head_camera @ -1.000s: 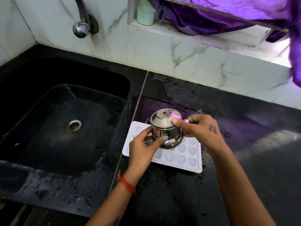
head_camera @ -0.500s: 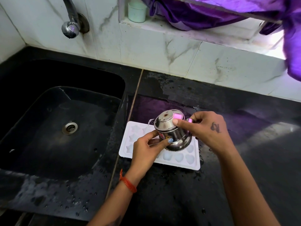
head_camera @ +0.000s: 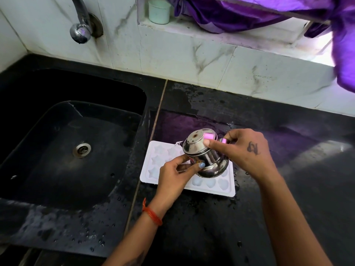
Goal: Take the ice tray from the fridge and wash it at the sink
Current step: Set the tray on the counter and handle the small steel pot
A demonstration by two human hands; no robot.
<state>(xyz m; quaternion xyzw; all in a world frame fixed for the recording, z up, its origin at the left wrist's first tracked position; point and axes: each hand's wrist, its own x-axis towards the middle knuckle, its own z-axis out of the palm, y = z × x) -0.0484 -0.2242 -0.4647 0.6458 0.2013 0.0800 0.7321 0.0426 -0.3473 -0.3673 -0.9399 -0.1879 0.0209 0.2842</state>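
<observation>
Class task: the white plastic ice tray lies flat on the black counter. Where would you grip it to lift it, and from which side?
Grip the white plastic ice tray by its bare left short rim, coming from the black sink side. That rim is exposed; both hands and the steel cup crowd the middle and right.

ice tray (head_camera: 211, 186): 1 | steel cup (head_camera: 206, 158): 1 | hands: 2 | tap (head_camera: 80, 31): 1 | green tumbler (head_camera: 159, 12): 1

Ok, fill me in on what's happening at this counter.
A person holds a small steel pot tipped over a white ice tray that lies on the wet black counter, right of the sink. The left hand grips the pot's side; the right hand holds its handle end. The tap shows no running water.
</observation>
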